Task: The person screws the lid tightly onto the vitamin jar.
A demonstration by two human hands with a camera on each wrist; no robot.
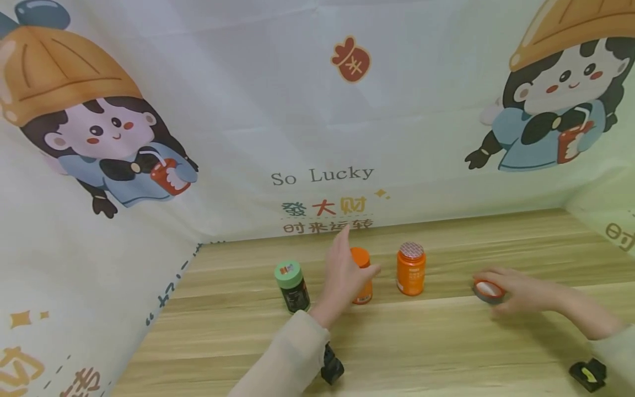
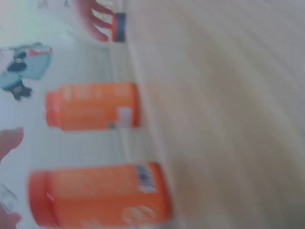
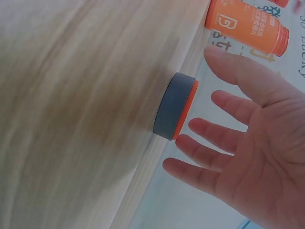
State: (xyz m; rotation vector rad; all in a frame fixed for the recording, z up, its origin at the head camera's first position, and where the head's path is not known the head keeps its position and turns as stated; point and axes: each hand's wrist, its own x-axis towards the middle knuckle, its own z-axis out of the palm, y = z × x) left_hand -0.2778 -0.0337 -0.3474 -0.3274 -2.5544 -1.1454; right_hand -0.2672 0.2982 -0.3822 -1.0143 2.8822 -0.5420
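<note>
My left hand (image 1: 344,278) reaches over the capped orange bottle (image 1: 365,290), thumb and fingers spread apart. In the left wrist view, fingertips (image 2: 10,140) show at the left edge, off the bottle's cap (image 2: 40,198). To the right of it stands a second orange bottle (image 1: 410,275) with a silvery top and no cap. My right hand (image 1: 526,292) hovers at a low round piece (image 1: 488,292) with a dark grey side, orange rim and whitish top. In the right wrist view its fingers (image 3: 195,174) are loosely extended beside that piece, palm facing it.
A black bottle with a green lid (image 1: 292,286) stands left of my left hand on the wood-patterned surface (image 1: 421,353). Printed cloth (image 1: 238,110) rises behind and at the sides. Black devices (image 1: 588,375) sit at both wrists.
</note>
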